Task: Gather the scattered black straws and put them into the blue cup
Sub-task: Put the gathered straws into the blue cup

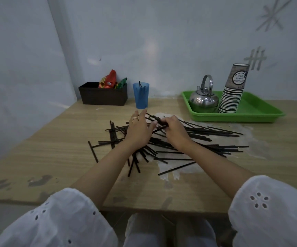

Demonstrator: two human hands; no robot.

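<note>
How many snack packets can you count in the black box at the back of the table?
2: a red packet standing left, a green packet at its right, both in the black box. More may lie hidden inside.

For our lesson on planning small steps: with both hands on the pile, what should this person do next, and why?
Probably lift the few black straws that the right hand grips, steadied by the left hand, and carry them to the blue cup: it stands upright just beyond the hands, and most straws lie scattered.
</note>
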